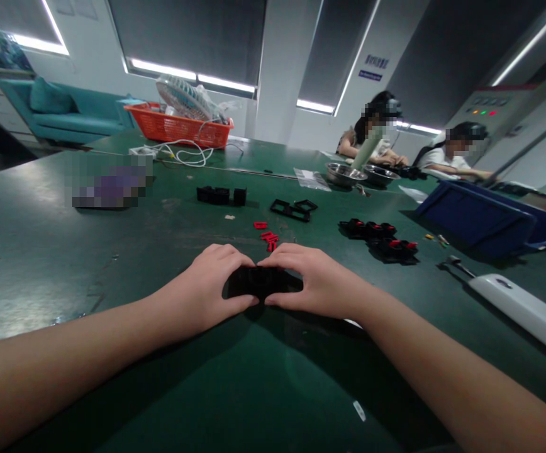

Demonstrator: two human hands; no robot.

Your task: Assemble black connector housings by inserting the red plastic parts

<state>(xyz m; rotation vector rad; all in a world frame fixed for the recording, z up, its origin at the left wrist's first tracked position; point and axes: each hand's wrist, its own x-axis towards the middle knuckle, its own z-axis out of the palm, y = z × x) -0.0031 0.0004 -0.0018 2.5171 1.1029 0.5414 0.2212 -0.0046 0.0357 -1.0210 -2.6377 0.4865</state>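
Note:
A dark black plastic part (260, 281) rests at the middle of the green table, gripped from both sides. My left hand (216, 280) curls round its left end, thumb at the near side and fingers at the far side. My right hand (308, 280) grips the right end in the same way, its fingertips almost meeting those of the left. Shadow and the fingers hide most of the part's shape. Just beyond the hands lie several small red plastic pieces (268, 237). Farther off are black rectangular frames (294, 211) and black blocks (221, 195).
Black assemblies with red pieces (379, 239) lie to the right, near a blue bin (478, 217) and a white handled tool (528, 308). Metal bowls (343, 175) stand farther back. An orange basket (183, 128) and white cable (183, 154) are at the back left. Two people sit across the table.

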